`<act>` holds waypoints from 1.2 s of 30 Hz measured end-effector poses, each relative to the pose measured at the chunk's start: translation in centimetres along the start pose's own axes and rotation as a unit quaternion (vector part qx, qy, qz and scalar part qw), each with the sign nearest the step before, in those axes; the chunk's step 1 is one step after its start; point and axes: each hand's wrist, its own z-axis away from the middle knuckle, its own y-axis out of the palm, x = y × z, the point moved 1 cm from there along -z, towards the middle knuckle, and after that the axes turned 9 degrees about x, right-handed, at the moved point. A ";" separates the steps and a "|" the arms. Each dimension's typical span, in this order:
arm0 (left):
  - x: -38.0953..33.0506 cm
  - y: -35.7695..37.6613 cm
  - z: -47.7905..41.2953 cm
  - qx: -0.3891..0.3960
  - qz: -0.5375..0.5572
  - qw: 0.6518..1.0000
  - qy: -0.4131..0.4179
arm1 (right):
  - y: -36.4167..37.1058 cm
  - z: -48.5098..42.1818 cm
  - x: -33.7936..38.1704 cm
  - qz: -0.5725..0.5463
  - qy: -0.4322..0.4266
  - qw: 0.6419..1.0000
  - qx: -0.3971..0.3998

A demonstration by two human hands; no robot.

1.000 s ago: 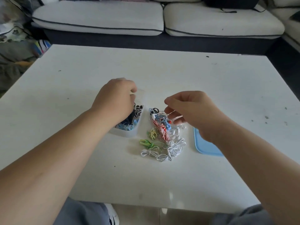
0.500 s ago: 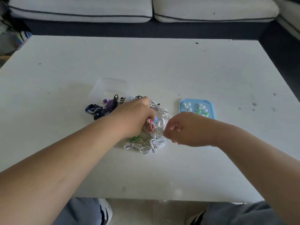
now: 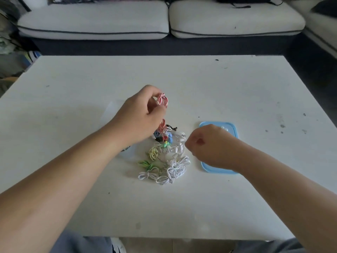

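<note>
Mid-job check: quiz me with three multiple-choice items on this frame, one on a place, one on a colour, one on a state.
1. Where is the blue lid relative to the cable pile?
A. To its left. B. To its right. C. Underneath it.
2. What colour is the coil held by the left hand?
A. Green. B. Black. C. Red and white.
3. How is the left hand?
A. Pinching the coil, raised over the pile. B. Open and flat, holding nothing. C. Out of view.

Answers:
1 B: the lid lies right of the pile, partly under the right hand.
2 C: red and white strands show at the fingertips.
3 A: curled fingers hold the coil above the pile.
</note>
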 end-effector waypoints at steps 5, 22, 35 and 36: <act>-1.4 -0.9 -0.1 -0.046 0.336 0.936 -0.093 | 0.1 0.4 1.2 -0.308 -0.048 0.950 0.032; -3.3 -1.6 1.6 0.103 0.551 0.826 -0.055 | -0.4 0.2 2.1 -0.571 -0.169 0.790 0.147; -2.6 -0.6 1.7 0.172 0.452 0.874 -0.049 | -0.9 0.4 2.0 -0.616 -0.151 0.764 0.122; -2.7 -0.6 1.7 0.164 0.455 0.874 -0.054 | -0.9 0.3 1.8 -0.615 -0.154 0.767 0.104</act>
